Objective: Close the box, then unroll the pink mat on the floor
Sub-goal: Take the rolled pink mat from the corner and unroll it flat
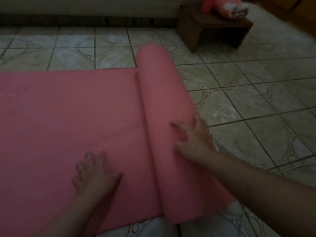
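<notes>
Left hand [93,175] flat on pink mat [68,117]; right hand [196,135] fingers [176,124] atop roll.

A patterned tile floor [256,79]; a small wooden stool [212,29] at the far wall bears a rolled cloth [237,9].

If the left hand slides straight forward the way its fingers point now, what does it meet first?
Probably nothing soon. The left hand lies flat on the unrolled part of the pink mat, fingers pointing up the picture; ahead lies only flat mat, then the tiled floor.

Head view looks down, close over floor [256,93].
</notes>
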Demonstrator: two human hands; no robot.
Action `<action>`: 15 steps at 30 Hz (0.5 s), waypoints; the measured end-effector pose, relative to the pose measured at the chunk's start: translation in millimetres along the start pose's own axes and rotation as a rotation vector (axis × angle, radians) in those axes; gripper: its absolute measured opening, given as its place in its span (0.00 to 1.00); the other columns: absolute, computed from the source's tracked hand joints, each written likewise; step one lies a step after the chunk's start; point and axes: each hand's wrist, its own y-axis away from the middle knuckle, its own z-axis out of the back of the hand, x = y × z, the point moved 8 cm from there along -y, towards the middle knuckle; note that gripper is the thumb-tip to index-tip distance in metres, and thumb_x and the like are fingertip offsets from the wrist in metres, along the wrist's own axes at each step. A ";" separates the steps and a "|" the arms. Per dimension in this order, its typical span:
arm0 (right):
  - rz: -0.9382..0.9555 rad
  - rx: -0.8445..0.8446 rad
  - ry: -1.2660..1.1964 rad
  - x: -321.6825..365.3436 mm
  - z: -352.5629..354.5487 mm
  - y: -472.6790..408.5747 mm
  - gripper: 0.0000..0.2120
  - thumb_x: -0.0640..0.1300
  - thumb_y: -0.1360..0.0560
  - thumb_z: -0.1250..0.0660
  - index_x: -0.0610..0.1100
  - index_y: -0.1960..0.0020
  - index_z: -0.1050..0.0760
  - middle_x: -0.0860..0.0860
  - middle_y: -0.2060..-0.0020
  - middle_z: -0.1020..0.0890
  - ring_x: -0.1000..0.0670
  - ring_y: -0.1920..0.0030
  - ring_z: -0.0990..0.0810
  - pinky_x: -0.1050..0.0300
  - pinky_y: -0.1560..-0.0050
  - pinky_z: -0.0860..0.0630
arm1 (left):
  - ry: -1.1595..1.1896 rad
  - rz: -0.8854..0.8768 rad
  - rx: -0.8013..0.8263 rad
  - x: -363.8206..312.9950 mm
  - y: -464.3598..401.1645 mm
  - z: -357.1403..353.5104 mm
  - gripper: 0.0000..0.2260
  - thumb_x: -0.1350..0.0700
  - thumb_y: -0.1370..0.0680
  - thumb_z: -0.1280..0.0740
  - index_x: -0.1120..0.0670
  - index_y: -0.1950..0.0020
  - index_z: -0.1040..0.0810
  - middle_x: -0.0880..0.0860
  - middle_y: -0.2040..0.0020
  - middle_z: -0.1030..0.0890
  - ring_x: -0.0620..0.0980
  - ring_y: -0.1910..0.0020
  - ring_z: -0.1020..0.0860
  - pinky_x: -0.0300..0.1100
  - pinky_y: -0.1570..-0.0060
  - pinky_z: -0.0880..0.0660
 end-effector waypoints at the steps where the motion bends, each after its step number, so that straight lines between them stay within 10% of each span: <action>1: 0.024 -0.016 0.030 -4.8 1.4 2.2 0.33 0.50 0.30 0.32 0.69 0.30 0.39 0.47 0.23 0.55 0.43 0.23 0.57 0.36 0.26 0.51 | 0.003 -0.008 0.009 -1.5 1.4 -0.9 0.42 0.37 0.30 0.33 0.45 0.24 0.52 0.53 0.22 0.58 0.62 0.24 0.55 0.62 0.29 0.48; 5: -0.018 -0.076 0.084 -17.2 5.8 10.1 0.31 0.55 0.27 0.38 0.65 0.26 0.44 0.44 0.22 0.52 0.43 0.23 0.55 0.35 0.27 0.49 | -0.015 -0.060 0.037 -9.1 8.7 -4.8 0.40 0.39 0.29 0.33 0.45 0.24 0.50 0.54 0.22 0.57 0.62 0.24 0.54 0.61 0.29 0.46; 9: -0.097 0.083 0.127 -13.0 -17.1 15.4 0.57 0.75 0.42 0.32 0.62 0.24 0.61 0.43 0.23 0.63 0.42 0.23 0.62 0.34 0.28 0.51 | -0.033 -0.076 0.068 -12.2 19.1 -10.5 0.41 0.39 0.29 0.33 0.46 0.24 0.51 0.54 0.22 0.58 0.62 0.24 0.55 0.60 0.28 0.46; 15: -0.126 0.103 0.074 -15.9 -13.6 4.6 0.65 0.61 0.44 0.22 0.62 0.26 0.66 0.42 0.23 0.59 0.42 0.23 0.56 0.36 0.28 0.44 | -0.036 -0.097 0.081 -13.1 26.4 -11.4 0.41 0.39 0.30 0.33 0.45 0.24 0.52 0.54 0.22 0.59 0.61 0.24 0.56 0.59 0.28 0.47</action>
